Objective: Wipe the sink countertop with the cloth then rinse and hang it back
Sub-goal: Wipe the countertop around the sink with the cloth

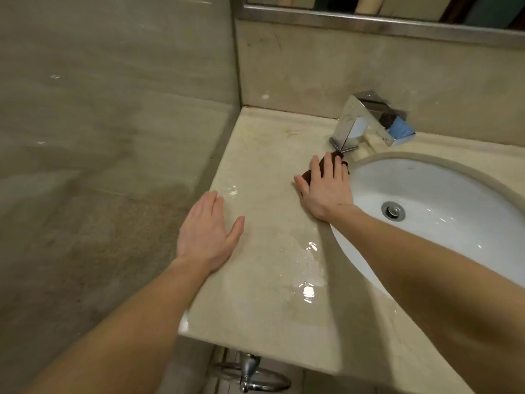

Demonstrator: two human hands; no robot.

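Pressing dark cloth [307,174] under the right grip [324,189], flat and uncurled, far on the table [270,280] right by the faucet [358,120]; bracing with left grip [207,237], flat and empty, at the left edge, probably for balance

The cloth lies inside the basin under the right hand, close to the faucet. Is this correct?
Not quite. The head view shows the cloth on the countertop, just beside the basin, not inside it. The rest holds: it is under the right hand, close to the faucet.
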